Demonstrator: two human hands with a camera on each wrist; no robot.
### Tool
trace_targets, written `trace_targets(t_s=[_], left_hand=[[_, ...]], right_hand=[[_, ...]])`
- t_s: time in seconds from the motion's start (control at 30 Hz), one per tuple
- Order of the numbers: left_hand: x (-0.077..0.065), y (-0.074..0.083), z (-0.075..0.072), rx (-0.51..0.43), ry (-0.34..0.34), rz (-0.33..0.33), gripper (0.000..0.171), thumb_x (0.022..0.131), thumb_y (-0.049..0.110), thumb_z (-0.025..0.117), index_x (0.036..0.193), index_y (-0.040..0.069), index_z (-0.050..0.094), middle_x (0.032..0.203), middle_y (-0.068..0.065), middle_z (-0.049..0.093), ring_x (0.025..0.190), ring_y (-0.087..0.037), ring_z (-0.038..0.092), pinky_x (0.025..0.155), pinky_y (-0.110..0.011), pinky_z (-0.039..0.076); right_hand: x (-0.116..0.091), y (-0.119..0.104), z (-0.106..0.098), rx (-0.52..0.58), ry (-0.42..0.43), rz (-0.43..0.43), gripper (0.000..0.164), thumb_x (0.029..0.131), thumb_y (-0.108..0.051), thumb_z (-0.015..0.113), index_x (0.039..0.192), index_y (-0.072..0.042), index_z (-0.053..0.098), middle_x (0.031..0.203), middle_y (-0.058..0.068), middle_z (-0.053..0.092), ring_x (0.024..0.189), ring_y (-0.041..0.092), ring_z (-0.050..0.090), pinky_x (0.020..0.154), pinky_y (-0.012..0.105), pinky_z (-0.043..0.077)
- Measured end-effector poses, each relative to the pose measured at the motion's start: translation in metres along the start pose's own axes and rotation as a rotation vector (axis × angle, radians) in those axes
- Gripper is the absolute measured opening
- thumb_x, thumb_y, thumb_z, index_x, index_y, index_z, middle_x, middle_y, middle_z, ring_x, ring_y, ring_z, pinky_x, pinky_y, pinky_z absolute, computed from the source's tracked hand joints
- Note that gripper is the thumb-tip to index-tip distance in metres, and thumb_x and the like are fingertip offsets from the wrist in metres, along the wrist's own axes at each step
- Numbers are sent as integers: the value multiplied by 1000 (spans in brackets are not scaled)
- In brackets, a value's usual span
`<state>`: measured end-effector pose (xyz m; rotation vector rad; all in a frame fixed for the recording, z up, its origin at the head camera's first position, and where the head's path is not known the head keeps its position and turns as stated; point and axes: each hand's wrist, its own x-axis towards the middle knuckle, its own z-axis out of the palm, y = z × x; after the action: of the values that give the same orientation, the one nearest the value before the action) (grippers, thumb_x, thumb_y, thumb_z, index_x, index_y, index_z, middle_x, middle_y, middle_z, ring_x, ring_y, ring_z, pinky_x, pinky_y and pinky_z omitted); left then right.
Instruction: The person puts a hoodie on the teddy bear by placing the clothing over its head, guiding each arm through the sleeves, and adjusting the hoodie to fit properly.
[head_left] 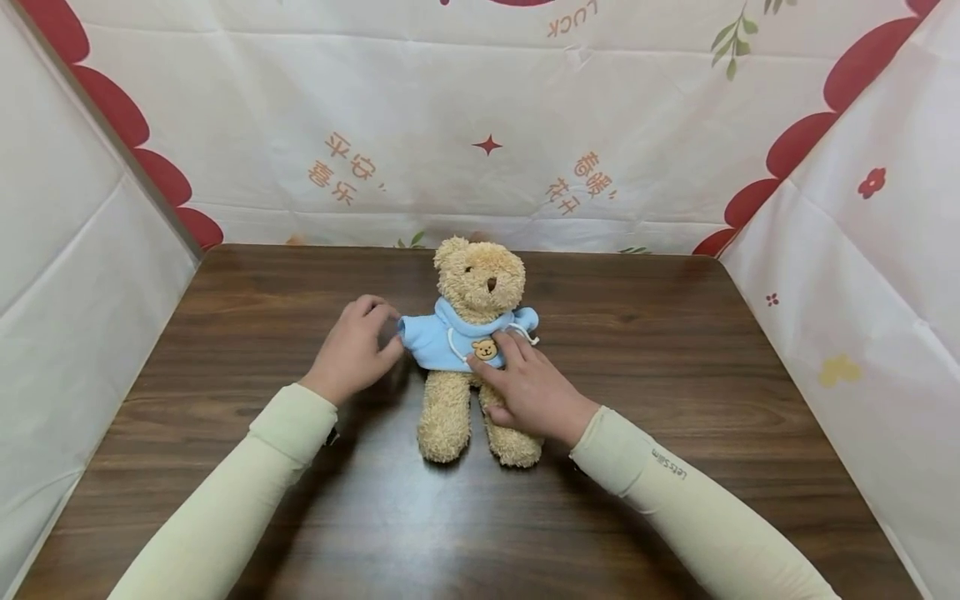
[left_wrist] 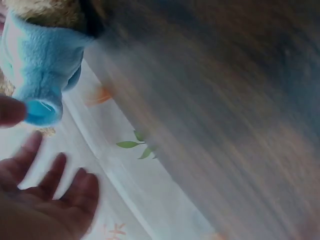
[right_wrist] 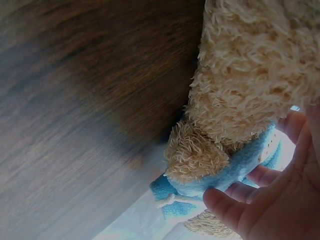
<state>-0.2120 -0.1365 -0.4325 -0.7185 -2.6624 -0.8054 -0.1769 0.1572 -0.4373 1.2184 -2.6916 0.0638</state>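
Observation:
A tan teddy bear [head_left: 444, 417] in a light blue hoodie [head_left: 431, 343] is on the table, its head toward the back wall. At the bear's left-side sleeve [left_wrist: 42, 95] is my left hand [head_left: 352, 348], fingers spread, the thumb overlapping the sleeve's rim in the left wrist view. That cuff gapes, with no paw showing out of it. My right hand [head_left: 536, 390] rests over the hoodie's front and one leg, fingers extended beside the bear-face patch [head_left: 484, 349]. In the right wrist view a rounded furry part [right_wrist: 195, 155] shows by the hem.
The dark wood-grain table [head_left: 225, 467] extends around the bear. A white printed cloth [head_left: 480, 100] stands behind it, and pale cloth walls [head_left: 862, 275] close off both sides. A white drawstring [head_left: 456, 346] hangs from the hoodie's neck.

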Motion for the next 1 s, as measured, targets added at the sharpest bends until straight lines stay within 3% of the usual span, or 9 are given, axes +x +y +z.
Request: trace_targets(t_s=[0.07,0.17,0.43,0.67,0.8,0.9,1.0], left_hand=[[0,-1,0,-16,-26,-69,19,91,11,63,105,-1,68,113,-17,57,105,-38,54,87,-49,46],[2,-2,3,-20,-69,-105,17,95,12,62,102,0,72,115,-18,59,107,-39,54,91,-49,45],[12,6,8,-48,-149,-105,21,95,18,65,93,2,78,124,-21,61,115,-40,53,98,-50,42],[12,12,4,-87,-241,-114,22,90,17,65,101,-1,73,130,-24,55,120,-40,51,101,-50,41],[11,13,7,-82,-245,-126,23,88,16,65,101,-1,71,127,-23,57,116,-39,54,98,-48,43],[10,13,9,-73,-218,-110,18,92,11,58,90,-1,72,120,-23,61,112,-39,57,98,-49,44],[10,13,10,-61,-202,-91,26,94,5,53,74,1,70,115,-24,64,109,-38,59,99,-50,44]], right_hand=[[0,0,1,-3,-3,-2,68,85,-37,70,146,-14,51,142,34,35,129,52,39,98,58,44],[0,1,2,-9,-8,-1,68,85,-37,69,147,-14,51,142,34,35,130,51,39,99,58,43],[-1,1,1,-23,5,-8,67,85,-37,70,145,-14,53,141,33,36,129,51,39,98,57,45],[0,0,0,-28,-9,4,67,86,-39,69,146,-15,52,142,32,35,131,51,37,99,57,43],[-1,-1,0,-24,-5,8,68,85,-39,70,146,-15,52,142,32,35,131,51,37,100,58,43],[-1,-1,0,-20,9,3,68,84,-38,71,145,-14,53,141,32,36,130,51,38,99,58,43],[-1,-1,1,-20,9,1,67,84,-37,71,144,-14,54,141,33,37,130,51,38,98,58,44]])
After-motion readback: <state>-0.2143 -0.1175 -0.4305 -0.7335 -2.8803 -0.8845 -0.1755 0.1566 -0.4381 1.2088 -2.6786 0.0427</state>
